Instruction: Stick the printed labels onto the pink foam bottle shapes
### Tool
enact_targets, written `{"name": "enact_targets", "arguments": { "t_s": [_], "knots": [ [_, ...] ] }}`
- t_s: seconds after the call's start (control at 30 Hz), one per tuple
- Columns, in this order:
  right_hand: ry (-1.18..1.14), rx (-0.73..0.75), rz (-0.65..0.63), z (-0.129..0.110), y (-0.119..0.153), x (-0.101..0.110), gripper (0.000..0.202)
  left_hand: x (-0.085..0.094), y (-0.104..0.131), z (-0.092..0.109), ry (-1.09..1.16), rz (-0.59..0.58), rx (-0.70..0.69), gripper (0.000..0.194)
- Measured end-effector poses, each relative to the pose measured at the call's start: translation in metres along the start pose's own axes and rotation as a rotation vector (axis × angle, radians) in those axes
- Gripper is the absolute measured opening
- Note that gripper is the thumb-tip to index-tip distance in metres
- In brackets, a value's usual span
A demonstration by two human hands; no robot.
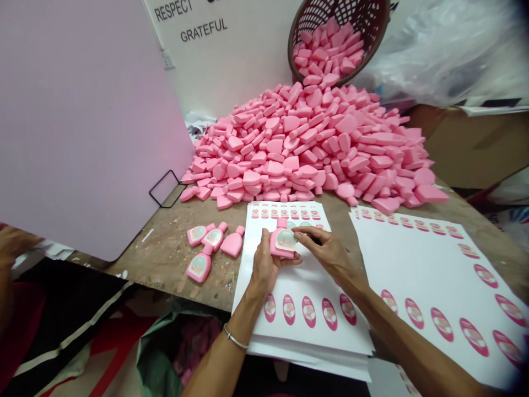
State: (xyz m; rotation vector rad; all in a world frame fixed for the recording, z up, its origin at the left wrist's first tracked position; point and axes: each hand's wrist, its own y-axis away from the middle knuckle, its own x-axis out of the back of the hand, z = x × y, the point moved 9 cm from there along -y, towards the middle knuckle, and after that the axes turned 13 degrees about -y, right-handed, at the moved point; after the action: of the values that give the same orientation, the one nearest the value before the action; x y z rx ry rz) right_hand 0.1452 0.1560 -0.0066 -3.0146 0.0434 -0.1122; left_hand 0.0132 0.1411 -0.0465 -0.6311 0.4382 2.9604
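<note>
Over a stack of sticker sheets (285,281), my left hand (266,264) holds a small pink bottle (282,252) upright, its fingers wrapped round it from the left and below. A pale green oval label lies on the bottle's front. My right hand (324,248) is closed in a pinch at the label's upper right edge. To the left on the table rest three pink bottles with labels (198,267) and a pink bottle with no label showing (232,242).
A large heap of pink bottles (289,138) spills from a tilted brown basket (378,33). More sticker sheets (413,259) lie at right. A pale panel (91,121) stands at left, with another person's hand (16,242) beyond it. A green bag (157,347) sits below the table edge.
</note>
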Motion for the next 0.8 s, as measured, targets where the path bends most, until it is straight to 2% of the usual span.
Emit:
{"name": "enact_targets", "arguments": {
  "t_s": [0.37,0.47,0.53,0.6,0.67,0.73,0.8],
  "knots": [
    [0.032,0.01,-0.002,-0.004,0.002,-0.007,0.031,-0.002,0.001,0.004,0.001,-0.022,-0.004,0.056],
    [0.086,0.036,-0.003,-0.007,0.002,-0.006,0.032,-0.006,0.004,0.01,-0.045,-0.087,-0.045,0.044],
    [0.219,0.105,0.045,-0.017,0.003,0.0,0.033,-0.007,0.007,0.013,-0.097,-0.122,-0.083,0.036],
    [0.373,0.176,0.137,-0.028,0.003,0.008,0.041,-0.007,0.01,0.016,-0.133,-0.134,-0.109,0.033],
    [0.388,0.181,0.173,-0.03,0.003,0.01,0.058,-0.011,0.014,0.017,-0.144,-0.165,-0.107,0.031],
    [0.263,0.099,0.078,-0.02,-0.001,-0.001,0.068,-0.019,0.02,0.017,-0.163,-0.226,-0.085,0.035],
    [0.152,0.025,-0.014,-0.008,-0.006,-0.011,0.065,-0.024,0.026,0.016,-0.184,-0.269,-0.055,0.038]
  ]
}}
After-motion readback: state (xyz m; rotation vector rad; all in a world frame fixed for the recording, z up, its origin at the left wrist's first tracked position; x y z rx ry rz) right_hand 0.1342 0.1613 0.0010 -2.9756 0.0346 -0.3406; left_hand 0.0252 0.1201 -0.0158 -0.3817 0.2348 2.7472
